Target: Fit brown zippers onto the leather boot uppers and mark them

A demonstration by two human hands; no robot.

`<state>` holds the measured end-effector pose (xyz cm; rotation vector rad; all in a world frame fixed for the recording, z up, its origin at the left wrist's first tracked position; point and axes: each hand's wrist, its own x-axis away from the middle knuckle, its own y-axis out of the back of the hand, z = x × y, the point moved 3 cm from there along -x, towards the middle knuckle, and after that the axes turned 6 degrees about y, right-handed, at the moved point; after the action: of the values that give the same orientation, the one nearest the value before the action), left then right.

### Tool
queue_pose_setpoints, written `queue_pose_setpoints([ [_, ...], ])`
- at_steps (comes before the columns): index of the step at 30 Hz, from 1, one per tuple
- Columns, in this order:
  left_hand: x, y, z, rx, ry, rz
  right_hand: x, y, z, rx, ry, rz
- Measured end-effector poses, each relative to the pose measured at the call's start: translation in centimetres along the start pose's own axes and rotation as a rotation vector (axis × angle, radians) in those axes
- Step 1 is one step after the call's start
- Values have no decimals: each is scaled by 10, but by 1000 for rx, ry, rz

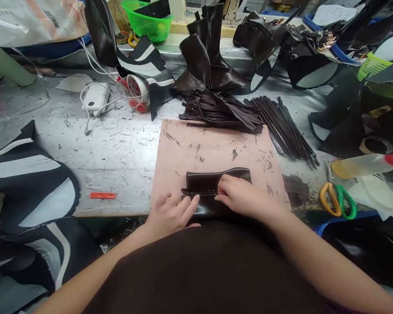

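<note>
A black leather boot piece lies at the near edge of a pinkish board, its lower part running down towards my lap. A narrow dark strip and a pale line cross it sideways. My left hand rests on the left end of this line, fingers apart and stretched over the leather. My right hand is closed, thumb and fingertips pinched at the leather beside the strip; the fingertips partly hide what they grip. The pinkish board lies under the piece.
Behind the board lie a pile of dark strips and a bundle of thin strips. Black boot uppers stand farther back. To the right are scissors and a red-capped bottle; at left, a red tag and a white adapter.
</note>
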<state>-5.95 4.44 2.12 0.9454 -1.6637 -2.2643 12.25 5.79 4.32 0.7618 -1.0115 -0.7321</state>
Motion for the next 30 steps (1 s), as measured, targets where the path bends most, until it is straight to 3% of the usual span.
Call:
queue_pose_setpoints([
  [10,-1,-6,-3,-44,-7,88,-3,-5,-3,-13,-16,-39],
  [17,0,-10,-3,-48,-33,30,-4,-5,-1,-114,-114,-79],
  [24,-7,-9,-4,-15,-46,13,-5,-12,-1,-39,-47,-58],
  [27,-13,-8,-12,-6,-103,-24,-6,-16,0,10,-66,-71],
  [30,-17,-11,-25,-19,-226,34,-6,-17,4,65,-52,-76],
])
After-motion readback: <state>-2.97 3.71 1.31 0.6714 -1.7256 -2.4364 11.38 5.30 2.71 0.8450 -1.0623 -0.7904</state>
